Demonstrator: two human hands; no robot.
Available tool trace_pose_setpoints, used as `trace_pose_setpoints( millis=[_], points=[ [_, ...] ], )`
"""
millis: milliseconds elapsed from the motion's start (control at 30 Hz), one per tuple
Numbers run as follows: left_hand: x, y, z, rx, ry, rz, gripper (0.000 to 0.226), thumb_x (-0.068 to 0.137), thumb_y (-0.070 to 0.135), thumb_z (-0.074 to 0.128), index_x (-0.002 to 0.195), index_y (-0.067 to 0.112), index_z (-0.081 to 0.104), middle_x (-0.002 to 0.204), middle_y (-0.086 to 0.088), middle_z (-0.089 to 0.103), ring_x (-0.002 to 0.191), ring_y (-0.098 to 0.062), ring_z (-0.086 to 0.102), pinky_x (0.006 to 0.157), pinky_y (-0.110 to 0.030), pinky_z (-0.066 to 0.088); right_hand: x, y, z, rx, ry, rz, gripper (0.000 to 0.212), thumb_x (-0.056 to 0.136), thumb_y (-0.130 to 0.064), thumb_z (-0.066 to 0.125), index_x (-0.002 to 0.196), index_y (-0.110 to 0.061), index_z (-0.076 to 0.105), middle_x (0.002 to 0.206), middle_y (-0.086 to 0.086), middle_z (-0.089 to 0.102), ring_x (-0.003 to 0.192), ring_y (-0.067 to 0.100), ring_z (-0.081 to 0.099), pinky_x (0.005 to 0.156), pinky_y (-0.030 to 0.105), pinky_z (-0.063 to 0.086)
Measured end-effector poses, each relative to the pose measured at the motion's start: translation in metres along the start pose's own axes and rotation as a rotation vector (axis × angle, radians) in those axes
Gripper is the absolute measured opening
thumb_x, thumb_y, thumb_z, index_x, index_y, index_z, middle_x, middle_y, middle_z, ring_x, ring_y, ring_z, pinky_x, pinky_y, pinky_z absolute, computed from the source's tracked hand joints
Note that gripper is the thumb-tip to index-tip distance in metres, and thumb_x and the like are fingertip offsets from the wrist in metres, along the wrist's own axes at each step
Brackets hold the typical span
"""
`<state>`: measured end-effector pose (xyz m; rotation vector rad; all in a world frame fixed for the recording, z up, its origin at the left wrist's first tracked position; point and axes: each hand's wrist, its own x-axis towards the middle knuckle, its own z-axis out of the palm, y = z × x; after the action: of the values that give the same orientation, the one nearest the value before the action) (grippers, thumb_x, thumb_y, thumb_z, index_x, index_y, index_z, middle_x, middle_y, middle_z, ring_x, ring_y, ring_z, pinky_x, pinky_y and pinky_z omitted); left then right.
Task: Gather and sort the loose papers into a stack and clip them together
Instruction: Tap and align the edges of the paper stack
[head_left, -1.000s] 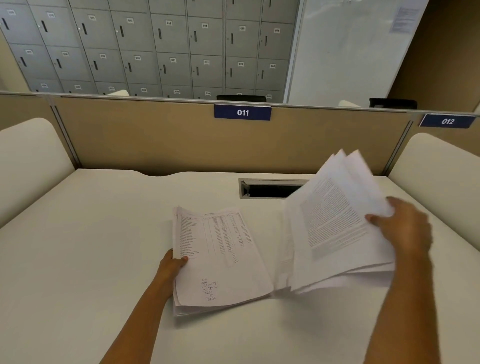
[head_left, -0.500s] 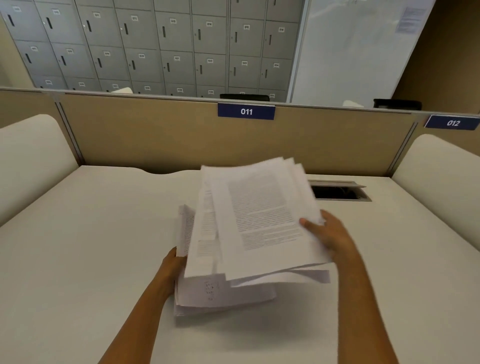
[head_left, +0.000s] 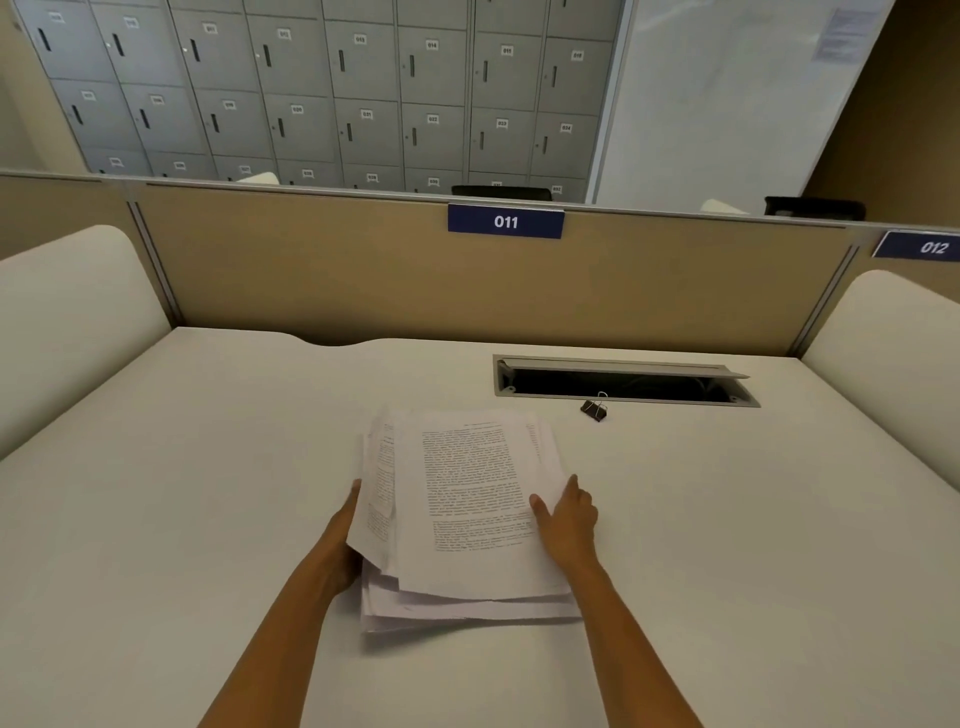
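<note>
**White sheets gathered into one pile**

Paper stack (head_left: 467, 519) now lies merged on the desk (head_left: 182, 519), edges uneven; the lifted bundle has come down onto it; left hand (head_left: 345, 535) cups its left edge, right hand (head_left: 566, 519) rests spread-fingered against its right edge; a binder clip (head_left: 595, 409) has come into view beyond, apart.

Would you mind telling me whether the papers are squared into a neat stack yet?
Not yet. The papers lie in one pile, but the sheets are fanned, with offset edges at the left and bottom. The binder clip lies apart, unused.
</note>
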<state>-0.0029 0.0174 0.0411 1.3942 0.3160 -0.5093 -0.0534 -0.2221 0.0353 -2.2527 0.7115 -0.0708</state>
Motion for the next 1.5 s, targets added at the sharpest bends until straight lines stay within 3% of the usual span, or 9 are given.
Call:
trace_pose_setpoints(
  millis=[100,233,433,567,767,867,1133,1333,1500],
  points=[
    [0.006,0.002,-0.009,-0.12,-0.086,-0.087,0.068,0.087,0.068,0.014,0.105,0.021,0.06,0.1,-0.014,0.065,0.093,-0.033,0.06,0.072,-0.039,0.049,0.004,0.002,0.0,-0.063,0.008,-0.012,0.062,0.098,-0.032,0.038,0.147,-0.004,0.012,0.151,0.017,0.024,0.137,0.031,0.023,0.111,0.037,0.025],
    [-0.001,0.005,-0.002,-0.006,-0.051,-0.032,0.043,0.096,0.046,0.031,0.1,0.015,0.06,0.091,-0.012,0.064,0.081,-0.028,0.061,0.065,-0.036,0.048,0.005,0.006,0.0,-0.097,0.005,-0.055,0.054,0.1,-0.029,0.032,0.146,-0.005,0.017,0.15,0.013,0.029,0.137,0.03,0.025,0.11,0.036,0.027],
    [0.002,-0.002,-0.006,0.121,0.0,-0.048,0.036,0.098,0.029,0.038,0.121,0.005,0.051,0.098,-0.013,0.064,0.087,-0.03,0.061,0.075,-0.04,0.05,-0.003,0.003,0.016,-0.066,-0.024,-0.145,0.052,0.101,-0.027,0.03,0.146,-0.005,0.019,0.144,0.013,0.039,0.132,0.027,0.029,0.106,0.035,0.032],
    [-0.006,0.0,0.001,0.21,-0.009,-0.006,0.048,0.097,0.039,0.034,0.128,0.006,0.049,0.117,-0.017,0.062,0.094,-0.028,0.061,0.088,-0.041,0.05,-0.008,0.0,0.018,-0.097,-0.049,-0.158,0.051,0.101,-0.029,0.028,0.148,-0.013,0.015,0.134,0.016,0.044,0.119,0.026,0.046,0.1,0.032,0.039],
    [-0.015,0.002,0.022,0.348,0.041,0.121,0.092,0.073,0.072,0.008,0.149,0.02,0.003,0.155,-0.009,0.019,0.139,-0.031,0.029,0.113,-0.048,0.025,-0.01,0.005,0.016,-0.227,-0.046,-0.265,0.05,0.101,-0.025,0.029,0.147,-0.009,0.016,0.15,0.007,0.031,0.134,0.024,0.03,0.108,0.032,0.03],
    [-0.021,0.004,0.035,0.431,0.066,0.147,0.07,0.093,0.053,0.012,0.148,0.013,-0.006,0.155,-0.012,0.016,0.14,-0.032,0.025,0.113,-0.043,0.022,-0.01,0.005,0.015,-0.247,-0.092,-0.297,0.051,0.101,-0.026,0.03,0.147,-0.013,0.015,0.146,0.008,0.036,0.131,0.024,0.033,0.107,0.033,0.032],
    [-0.013,0.0,0.02,0.239,0.178,0.069,0.048,0.097,0.017,0.041,0.14,0.008,0.023,0.139,-0.017,0.043,0.119,-0.038,0.048,0.098,-0.05,0.042,-0.013,0.005,0.003,-0.312,-0.174,-0.349,0.052,0.101,-0.023,0.028,0.149,-0.017,0.007,0.154,0.008,0.021,0.135,0.025,0.029,0.111,0.035,0.025],
    [-0.018,-0.001,0.011,0.23,0.039,0.039,0.036,0.093,0.009,0.048,0.129,0.004,0.043,0.119,-0.013,0.057,0.099,-0.03,0.058,0.086,-0.041,0.05,-0.016,0.013,0.018,-0.558,-0.064,-0.393,0.05,0.101,-0.029,0.021,0.149,-0.016,0.012,0.158,-0.001,0.009,0.138,0.021,0.023,0.112,0.034,0.021],
    [-0.017,0.0,0.004,0.076,-0.045,-0.012,0.038,0.091,0.003,0.051,0.128,0.004,0.045,0.107,-0.014,0.062,0.089,-0.028,0.062,0.071,-0.037,0.052,-0.007,0.009,0.011,-0.27,-0.146,-0.288,0.058,0.097,-0.036,0.039,0.148,-0.019,0.017,0.157,0.001,0.011,0.141,0.023,0.019,0.114,0.037,0.019]
  ],
)
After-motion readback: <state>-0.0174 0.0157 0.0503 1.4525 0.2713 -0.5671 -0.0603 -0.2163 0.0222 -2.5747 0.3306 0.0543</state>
